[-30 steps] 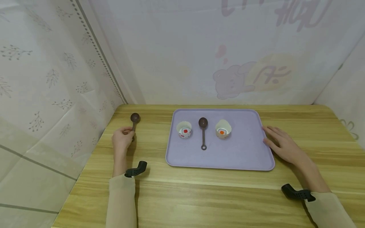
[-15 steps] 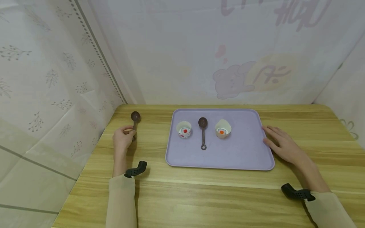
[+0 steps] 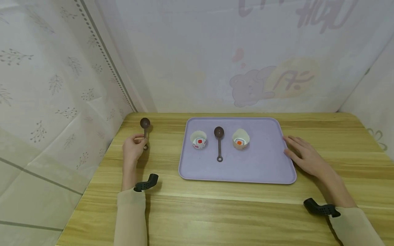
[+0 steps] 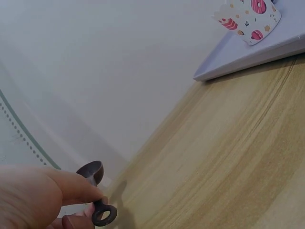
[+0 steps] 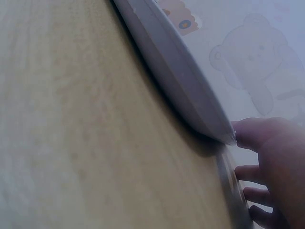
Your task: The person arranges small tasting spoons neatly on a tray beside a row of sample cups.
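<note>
At the table's left, my left hand pinches the handle of a dark brown measuring spoon between thumb and fingers. The round bowl points away, and the ring end sticks out below the thumb in the left wrist view. The spoon looks slightly raised, its shadow falling beside it. My right hand has its fingers extended against the right edge of a lilac tray. A second brown spoon lies on the tray between two paper baking cups, a white printed one and a tan one.
The white cup has a red mark inside, the tan one an orange mark. Wooden tabletop surrounds the tray. A printed cloth hangs behind the table's back edge, another along the left.
The spoon in my left hand has moved slightly away from me and tilted more upright, with its ring end now showing. The right hand and the tray have stayed still.
</note>
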`<act>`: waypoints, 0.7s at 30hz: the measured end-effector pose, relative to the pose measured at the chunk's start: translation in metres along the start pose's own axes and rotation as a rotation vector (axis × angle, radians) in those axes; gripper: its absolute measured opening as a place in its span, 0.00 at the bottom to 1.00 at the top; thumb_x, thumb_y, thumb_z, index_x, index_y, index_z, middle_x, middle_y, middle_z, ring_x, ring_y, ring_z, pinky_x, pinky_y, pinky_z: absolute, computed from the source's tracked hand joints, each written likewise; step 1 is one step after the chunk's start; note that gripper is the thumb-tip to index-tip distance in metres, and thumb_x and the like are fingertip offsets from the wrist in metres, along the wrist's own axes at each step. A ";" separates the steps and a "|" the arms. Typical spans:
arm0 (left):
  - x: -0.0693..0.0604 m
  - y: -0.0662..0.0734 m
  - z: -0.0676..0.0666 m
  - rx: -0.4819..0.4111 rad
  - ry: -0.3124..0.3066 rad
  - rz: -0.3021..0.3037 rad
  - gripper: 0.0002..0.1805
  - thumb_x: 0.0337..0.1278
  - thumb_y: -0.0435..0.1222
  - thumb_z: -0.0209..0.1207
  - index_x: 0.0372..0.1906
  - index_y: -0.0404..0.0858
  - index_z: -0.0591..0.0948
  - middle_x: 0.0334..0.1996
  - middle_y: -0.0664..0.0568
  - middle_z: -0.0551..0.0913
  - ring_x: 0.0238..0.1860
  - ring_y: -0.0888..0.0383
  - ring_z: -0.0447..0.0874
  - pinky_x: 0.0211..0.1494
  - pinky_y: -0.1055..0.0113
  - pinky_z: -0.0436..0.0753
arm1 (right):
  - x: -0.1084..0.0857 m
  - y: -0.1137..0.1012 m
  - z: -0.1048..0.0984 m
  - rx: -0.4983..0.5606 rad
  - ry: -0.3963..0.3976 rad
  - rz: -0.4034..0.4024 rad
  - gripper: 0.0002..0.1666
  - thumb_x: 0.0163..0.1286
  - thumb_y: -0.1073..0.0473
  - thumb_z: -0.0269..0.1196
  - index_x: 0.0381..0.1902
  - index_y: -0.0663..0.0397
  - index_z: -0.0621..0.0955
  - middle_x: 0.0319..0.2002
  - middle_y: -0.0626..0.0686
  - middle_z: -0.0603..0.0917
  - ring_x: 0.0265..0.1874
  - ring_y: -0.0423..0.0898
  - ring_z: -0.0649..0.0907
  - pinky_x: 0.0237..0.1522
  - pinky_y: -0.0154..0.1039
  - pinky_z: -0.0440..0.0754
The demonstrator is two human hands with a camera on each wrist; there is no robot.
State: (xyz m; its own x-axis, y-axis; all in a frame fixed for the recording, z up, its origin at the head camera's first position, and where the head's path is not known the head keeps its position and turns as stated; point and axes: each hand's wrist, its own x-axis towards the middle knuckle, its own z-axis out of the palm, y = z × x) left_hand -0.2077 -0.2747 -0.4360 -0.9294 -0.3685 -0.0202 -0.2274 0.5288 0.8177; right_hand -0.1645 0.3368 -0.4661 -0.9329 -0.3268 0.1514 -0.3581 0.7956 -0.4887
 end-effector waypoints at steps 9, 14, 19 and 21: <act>-0.004 0.009 -0.001 -0.058 -0.019 0.021 0.19 0.69 0.37 0.60 0.60 0.35 0.80 0.35 0.49 0.78 0.29 0.62 0.76 0.25 0.72 0.72 | 0.000 0.001 0.000 -0.005 -0.006 0.004 0.36 0.79 0.50 0.56 0.77 0.56 0.62 0.72 0.73 0.61 0.70 0.77 0.57 0.66 0.74 0.51; -0.007 0.016 -0.003 -0.079 -0.023 0.010 0.19 0.68 0.36 0.59 0.61 0.35 0.80 0.38 0.48 0.78 0.31 0.61 0.75 0.26 0.72 0.71 | 0.000 0.000 0.000 -0.002 -0.008 0.006 0.36 0.79 0.50 0.56 0.78 0.56 0.62 0.72 0.73 0.61 0.70 0.77 0.57 0.66 0.75 0.51; -0.008 0.022 -0.002 -0.095 -0.020 0.001 0.19 0.68 0.36 0.59 0.60 0.36 0.80 0.41 0.48 0.79 0.35 0.59 0.75 0.28 0.72 0.71 | 0.000 0.001 0.000 -0.003 -0.005 -0.002 0.35 0.79 0.51 0.56 0.78 0.56 0.62 0.72 0.74 0.62 0.70 0.77 0.57 0.66 0.75 0.51; -0.008 0.025 -0.001 -0.102 -0.019 0.002 0.19 0.68 0.36 0.58 0.61 0.36 0.80 0.41 0.48 0.79 0.36 0.59 0.76 0.29 0.72 0.71 | 0.000 0.001 0.001 -0.003 -0.005 -0.004 0.35 0.79 0.51 0.56 0.78 0.56 0.62 0.72 0.74 0.61 0.70 0.77 0.57 0.66 0.75 0.51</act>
State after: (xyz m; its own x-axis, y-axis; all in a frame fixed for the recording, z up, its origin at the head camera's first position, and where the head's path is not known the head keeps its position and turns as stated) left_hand -0.2056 -0.2595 -0.4153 -0.9353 -0.3528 -0.0284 -0.1956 0.4485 0.8721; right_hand -0.1645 0.3375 -0.4672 -0.9312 -0.3327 0.1492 -0.3621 0.7959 -0.4852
